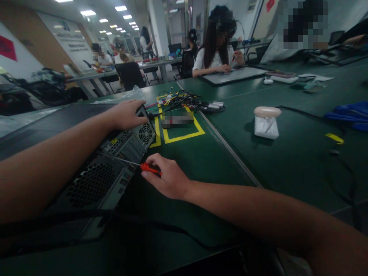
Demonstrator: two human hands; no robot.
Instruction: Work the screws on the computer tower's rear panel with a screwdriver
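Observation:
A black computer case lies on its side at the left, its rear panel with vents, slots and ports turned towards me. My left hand rests over the far corner of the case, fingers on top and thumb by the rear edge, gripping it. In my right hand is a screwdriver with a red handle, pinched between thumb and fingers. Its long shaft points left to the rear panel; the tip is near the slot covers, and I cannot tell what it touches.
Beyond the case lies a tangle of cables, by yellow tape markings on the green table. To the right stand a white earbud case and a blue cloth. Across the table a person works over a board.

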